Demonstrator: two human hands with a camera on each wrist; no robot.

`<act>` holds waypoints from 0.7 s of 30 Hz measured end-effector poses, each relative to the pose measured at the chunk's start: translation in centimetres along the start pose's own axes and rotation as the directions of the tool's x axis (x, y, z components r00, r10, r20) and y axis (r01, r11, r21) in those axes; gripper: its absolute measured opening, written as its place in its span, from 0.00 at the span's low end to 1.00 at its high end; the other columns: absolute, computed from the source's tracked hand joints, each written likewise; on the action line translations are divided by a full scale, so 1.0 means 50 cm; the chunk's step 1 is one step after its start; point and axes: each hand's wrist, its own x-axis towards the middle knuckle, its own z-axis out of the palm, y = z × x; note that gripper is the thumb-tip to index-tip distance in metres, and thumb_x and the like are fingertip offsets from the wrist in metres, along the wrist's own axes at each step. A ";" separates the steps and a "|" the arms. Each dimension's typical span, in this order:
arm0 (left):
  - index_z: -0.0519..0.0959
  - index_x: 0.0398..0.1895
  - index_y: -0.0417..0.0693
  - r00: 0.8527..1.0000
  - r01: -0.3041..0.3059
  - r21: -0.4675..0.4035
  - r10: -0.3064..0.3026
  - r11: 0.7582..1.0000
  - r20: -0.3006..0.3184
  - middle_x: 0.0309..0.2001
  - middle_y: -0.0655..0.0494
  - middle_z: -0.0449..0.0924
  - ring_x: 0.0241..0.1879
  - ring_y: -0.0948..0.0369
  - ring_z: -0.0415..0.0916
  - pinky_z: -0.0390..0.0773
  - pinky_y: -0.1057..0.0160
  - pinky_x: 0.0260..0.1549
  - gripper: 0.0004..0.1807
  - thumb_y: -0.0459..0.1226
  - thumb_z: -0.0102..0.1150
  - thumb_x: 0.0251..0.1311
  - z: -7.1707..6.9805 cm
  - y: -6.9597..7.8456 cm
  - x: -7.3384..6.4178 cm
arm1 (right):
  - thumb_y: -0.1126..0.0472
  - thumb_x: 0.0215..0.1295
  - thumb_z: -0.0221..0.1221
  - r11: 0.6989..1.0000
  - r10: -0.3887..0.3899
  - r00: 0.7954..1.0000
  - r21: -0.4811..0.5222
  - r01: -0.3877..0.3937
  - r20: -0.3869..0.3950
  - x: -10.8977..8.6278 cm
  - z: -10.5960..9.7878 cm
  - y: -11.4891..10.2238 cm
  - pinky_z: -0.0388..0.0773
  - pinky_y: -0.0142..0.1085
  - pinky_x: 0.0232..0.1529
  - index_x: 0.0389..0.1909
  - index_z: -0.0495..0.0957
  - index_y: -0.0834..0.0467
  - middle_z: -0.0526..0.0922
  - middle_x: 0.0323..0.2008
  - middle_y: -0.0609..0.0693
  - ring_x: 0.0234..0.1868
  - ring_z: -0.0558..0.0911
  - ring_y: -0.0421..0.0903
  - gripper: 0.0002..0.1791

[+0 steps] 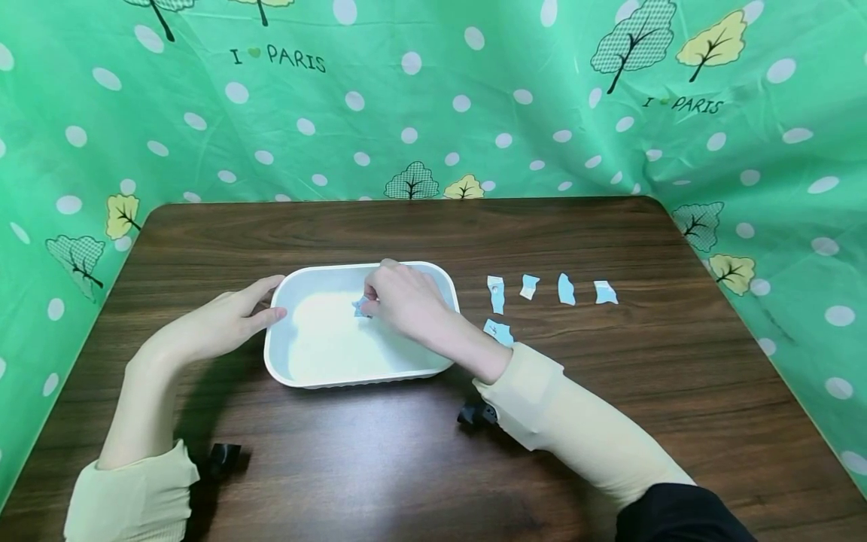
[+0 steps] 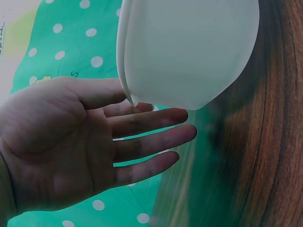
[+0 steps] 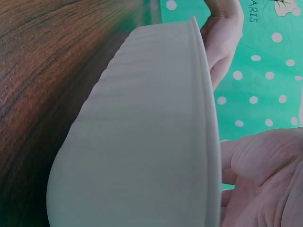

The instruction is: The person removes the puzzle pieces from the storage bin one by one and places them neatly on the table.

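Observation:
A shallow white tray [image 1: 318, 354] rests on the table. My right hand [image 1: 409, 301] reaches over its far right side and pinches a small torn piece of blue paper [image 1: 360, 307] inside, low over the tray's bottom. In the right wrist view the tray's side wall hides most of the fingers of the right hand [image 3: 265, 179]. At the tray's left end is my left hand [image 1: 226, 320], its thumb and index fingertips at the rim. The left wrist view shows the left hand [image 2: 90, 137] with straight, spread fingers beside the tray wall [image 2: 189, 47].
Right of the tray lie several torn blue paper pieces, among them one with a white end [image 1: 497, 293], a pale one [image 1: 566, 290] and one beside the right forearm [image 1: 498, 331]. Black objects show by the left wrist [image 1: 223, 459] and right sleeve [image 1: 474, 414]. A green dotted cloth [image 1: 406, 98] hangs behind.

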 end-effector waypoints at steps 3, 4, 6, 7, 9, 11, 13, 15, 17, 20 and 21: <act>0.53 0.81 0.47 1.000 0.007 0.003 -0.007 1.000 0.003 0.67 0.38 0.76 0.68 0.40 0.73 0.73 0.36 0.63 0.34 0.50 0.45 0.81 -0.001 0.001 0.000 | 0.51 0.69 0.67 1.000 0.005 1.000 -0.004 -0.005 -0.009 -0.003 -0.007 0.004 0.72 0.36 0.31 0.27 0.82 0.49 0.80 0.38 0.45 0.34 0.77 0.42 0.11; 0.53 0.81 0.47 1.000 0.007 0.002 -0.007 1.000 0.003 0.67 0.38 0.76 0.68 0.40 0.73 0.73 0.36 0.63 0.34 0.50 0.45 0.81 -0.001 0.001 0.000 | 0.51 0.69 0.67 1.000 0.006 1.000 -0.004 -0.006 -0.012 -0.004 -0.009 0.005 0.72 0.36 0.31 0.27 0.83 0.49 0.80 0.38 0.45 0.34 0.77 0.42 0.11; 0.53 0.81 0.47 1.000 0.007 -0.001 -0.007 1.000 0.003 0.67 0.39 0.76 0.68 0.41 0.73 0.73 0.36 0.63 0.33 0.50 0.45 0.81 -0.001 0.001 0.000 | 0.52 0.68 0.67 1.000 0.006 1.000 -0.007 -0.006 -0.014 -0.005 -0.013 0.008 0.72 0.35 0.31 0.28 0.83 0.49 0.80 0.37 0.45 0.34 0.77 0.41 0.10; 0.53 0.81 0.47 1.000 0.007 -0.002 -0.007 1.000 0.003 0.67 0.39 0.76 0.68 0.41 0.73 0.73 0.36 0.63 0.33 0.50 0.45 0.81 -0.001 0.001 0.000 | 0.52 0.68 0.67 1.000 0.004 1.000 -0.006 -0.004 -0.016 -0.006 -0.014 0.010 0.72 0.35 0.31 0.28 0.83 0.49 0.80 0.36 0.45 0.34 0.77 0.41 0.09; 0.53 0.81 0.48 1.000 0.006 -0.001 -0.006 1.000 0.002 0.67 0.39 0.76 0.68 0.41 0.73 0.73 0.36 0.63 0.33 0.50 0.45 0.81 -0.001 0.001 0.000 | 0.52 0.67 0.67 1.000 0.003 1.000 -0.008 -0.003 -0.021 -0.007 -0.018 0.013 0.72 0.36 0.31 0.28 0.84 0.48 0.80 0.36 0.45 0.34 0.77 0.42 0.09; 0.53 0.81 0.48 1.000 0.006 -0.001 -0.006 1.000 0.002 0.67 0.39 0.76 0.68 0.41 0.73 0.73 0.36 0.63 0.33 0.50 0.45 0.81 0.000 0.000 0.000 | 0.52 0.67 0.67 1.000 0.006 1.000 -0.009 -0.006 -0.025 -0.009 -0.021 0.016 0.72 0.36 0.31 0.27 0.83 0.48 0.80 0.35 0.45 0.34 0.77 0.42 0.09; 0.53 0.81 0.48 1.000 0.005 0.000 -0.005 1.000 0.001 0.67 0.39 0.76 0.69 0.41 0.73 0.73 0.36 0.63 0.33 0.50 0.45 0.81 0.000 0.000 0.000 | 0.52 0.67 0.67 1.000 0.009 1.000 -0.005 -0.009 -0.029 -0.011 -0.024 0.019 0.73 0.37 0.32 0.26 0.83 0.48 0.80 0.36 0.44 0.34 0.77 0.42 0.10; 0.53 0.81 0.48 1.000 0.003 -0.001 -0.003 1.000 0.001 0.67 0.39 0.76 0.69 0.41 0.72 0.73 0.36 0.63 0.33 0.50 0.45 0.81 0.000 0.000 -0.001 | 0.52 0.68 0.67 1.000 0.014 0.999 0.003 -0.014 -0.030 -0.014 -0.027 0.023 0.73 0.38 0.32 0.26 0.82 0.48 0.80 0.37 0.44 0.33 0.77 0.43 0.10; 0.54 0.81 0.48 1.000 0.000 -0.003 0.000 1.000 0.000 0.68 0.40 0.75 0.69 0.41 0.72 0.72 0.36 0.64 0.33 0.50 0.45 0.81 0.000 0.000 -0.001 | 0.52 0.68 0.67 1.000 0.016 0.999 0.018 -0.016 -0.029 -0.016 -0.030 0.026 0.73 0.39 0.33 0.26 0.82 0.48 0.80 0.38 0.44 0.34 0.77 0.43 0.10; 0.54 0.81 0.49 1.000 -0.003 -0.003 0.003 1.000 -0.003 0.67 0.40 0.76 0.69 0.41 0.72 0.72 0.36 0.64 0.33 0.50 0.45 0.81 0.000 0.000 -0.001 | 0.52 0.68 0.67 0.999 0.023 0.999 0.032 -0.022 -0.031 -0.019 -0.035 0.031 0.74 0.40 0.33 0.26 0.82 0.47 0.80 0.39 0.44 0.34 0.77 0.44 0.10; 0.54 0.81 0.49 1.000 -0.004 -0.002 0.004 1.000 -0.003 0.67 0.40 0.76 0.69 0.41 0.72 0.72 0.36 0.64 0.33 0.50 0.45 0.81 0.000 0.000 -0.001 | 0.52 0.68 0.67 0.999 0.027 0.999 0.035 -0.026 -0.032 -0.020 -0.036 0.033 0.74 0.40 0.34 0.26 0.82 0.47 0.80 0.39 0.44 0.34 0.77 0.44 0.10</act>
